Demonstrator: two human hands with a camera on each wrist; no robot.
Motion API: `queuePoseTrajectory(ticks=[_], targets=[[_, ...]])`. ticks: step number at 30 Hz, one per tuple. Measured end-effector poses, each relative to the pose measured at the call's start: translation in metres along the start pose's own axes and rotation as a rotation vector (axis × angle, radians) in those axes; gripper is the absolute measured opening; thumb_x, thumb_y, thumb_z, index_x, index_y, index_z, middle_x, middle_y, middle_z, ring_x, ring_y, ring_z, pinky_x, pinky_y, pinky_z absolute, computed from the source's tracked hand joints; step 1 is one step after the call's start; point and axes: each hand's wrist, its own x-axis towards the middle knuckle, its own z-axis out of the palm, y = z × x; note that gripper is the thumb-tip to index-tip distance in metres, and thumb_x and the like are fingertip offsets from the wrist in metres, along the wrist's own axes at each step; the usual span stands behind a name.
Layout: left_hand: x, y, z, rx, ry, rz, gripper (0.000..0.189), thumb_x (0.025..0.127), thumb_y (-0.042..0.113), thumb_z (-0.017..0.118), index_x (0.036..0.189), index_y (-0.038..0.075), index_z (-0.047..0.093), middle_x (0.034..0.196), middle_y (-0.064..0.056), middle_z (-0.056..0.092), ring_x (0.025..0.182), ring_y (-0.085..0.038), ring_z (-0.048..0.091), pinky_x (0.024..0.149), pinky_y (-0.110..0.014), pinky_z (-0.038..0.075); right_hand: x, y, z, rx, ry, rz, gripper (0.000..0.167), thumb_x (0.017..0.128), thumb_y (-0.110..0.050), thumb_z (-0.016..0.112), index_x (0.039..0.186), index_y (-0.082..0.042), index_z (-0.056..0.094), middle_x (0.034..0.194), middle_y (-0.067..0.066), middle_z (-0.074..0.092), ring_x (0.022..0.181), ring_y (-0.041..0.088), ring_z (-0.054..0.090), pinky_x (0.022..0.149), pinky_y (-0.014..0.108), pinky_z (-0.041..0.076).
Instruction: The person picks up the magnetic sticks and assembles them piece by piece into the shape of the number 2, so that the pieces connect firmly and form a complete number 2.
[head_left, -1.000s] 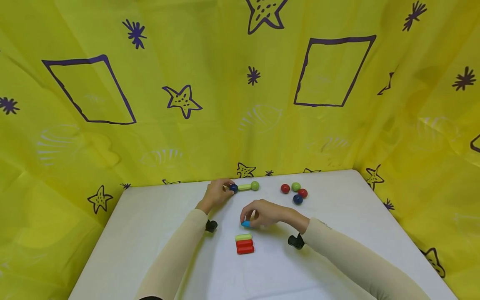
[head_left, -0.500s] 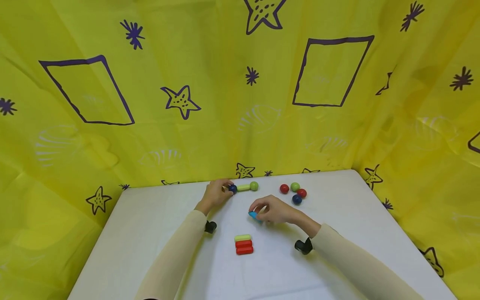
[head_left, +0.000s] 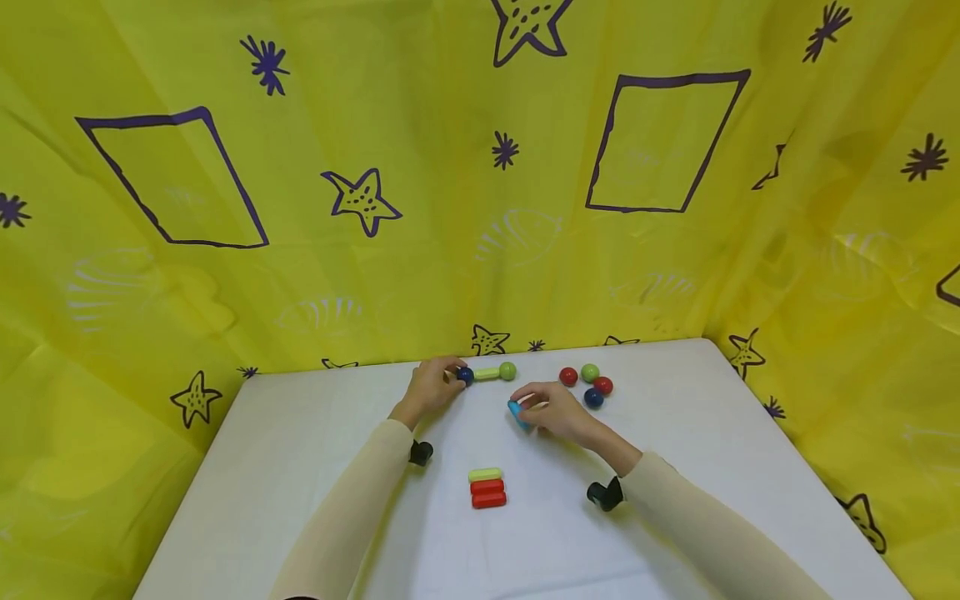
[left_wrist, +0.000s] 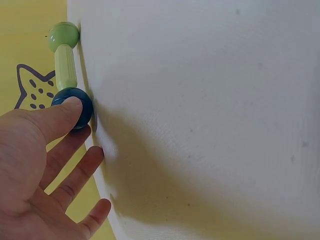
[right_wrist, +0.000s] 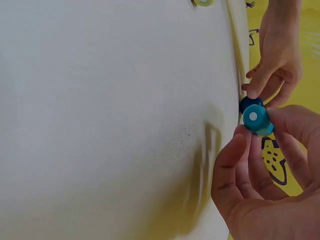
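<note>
Near the table's far edge my left hand (head_left: 430, 390) pinches a dark blue ball (left_wrist: 85, 107) between thumb and index finger, the other fingers spread apart. A pale green rod (left_wrist: 65, 67) joins that ball in line, with a green ball (left_wrist: 64, 36) at its far end. My right hand (head_left: 561, 412) pinches a short light blue rod (head_left: 517, 412) by its sides, over the table in front of the joined pieces. In the right wrist view the blue rod points its round end, marked with a white dot (right_wrist: 253, 116), at the camera.
Back right on the white table (head_left: 315, 467) lie two red balls (head_left: 568, 377), a green ball (head_left: 590, 372) and another dark blue ball (head_left: 593, 398). Closer in, a pale green rod (head_left: 485, 475) lies beside two red rods (head_left: 488, 500). A yellow patterned curtain (head_left: 420, 275) encloses the table.
My right hand has carried the light blue rod away from the loose rods, forward and slightly right, turning it more upright in view. The left hand stays on the dark blue ball.
</note>
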Motion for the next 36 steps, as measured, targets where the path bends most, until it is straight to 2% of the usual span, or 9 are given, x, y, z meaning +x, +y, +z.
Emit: queuePoseTrajectory(ticks=[7, 14, 24, 36], targets=[[0.001, -0.003, 0.002, 0.008, 0.009, 0.016, 0.031, 0.095, 0.012, 0.074, 0.125, 0.011, 0.071, 0.118, -0.010, 0.073, 0.095, -0.024, 0.061, 0.090, -0.045, 0.048, 0.017, 0.002, 0.002, 0.090, 0.135, 0.098, 0.027, 0.096, -0.009, 0.072, 0.122, -0.005, 0.071, 0.099, 0.013, 0.071, 0.066, 0.020, 0.061, 0.059, 0.028, 0.052], [0.001, -0.003, 0.002, 0.015, 0.012, 0.033, 0.031, 0.095, 0.014, 0.074, 0.126, 0.011, 0.071, 0.120, -0.010, 0.073, 0.093, -0.024, 0.062, 0.093, -0.047, 0.047, 0.034, 0.006, 0.002, 0.124, 0.228, 0.164, 0.030, 0.093, -0.002, 0.071, 0.123, -0.004, 0.070, 0.097, 0.013, 0.072, 0.067, 0.018, 0.064, 0.057, 0.026, 0.054], [0.001, -0.003, 0.000, 0.014, 0.016, 0.024, 0.031, 0.095, 0.014, 0.074, 0.125, 0.011, 0.071, 0.119, -0.010, 0.073, 0.093, -0.024, 0.063, 0.093, -0.047, 0.046, 0.046, 0.003, 0.002, 0.154, 0.222, 0.202, 0.031, 0.093, -0.001, 0.070, 0.124, -0.005, 0.070, 0.099, 0.013, 0.072, 0.067, 0.015, 0.064, 0.054, 0.025, 0.053], [0.000, -0.001, -0.001, 0.012, 0.017, 0.019, 0.030, 0.095, 0.013, 0.074, 0.124, 0.011, 0.071, 0.119, -0.010, 0.073, 0.091, -0.023, 0.061, 0.089, -0.045, 0.047, 0.048, -0.005, 0.004, 0.148, 0.206, 0.239, 0.029, 0.095, -0.006, 0.070, 0.124, -0.004, 0.069, 0.089, 0.012, 0.071, 0.066, 0.015, 0.062, 0.054, 0.026, 0.053]])
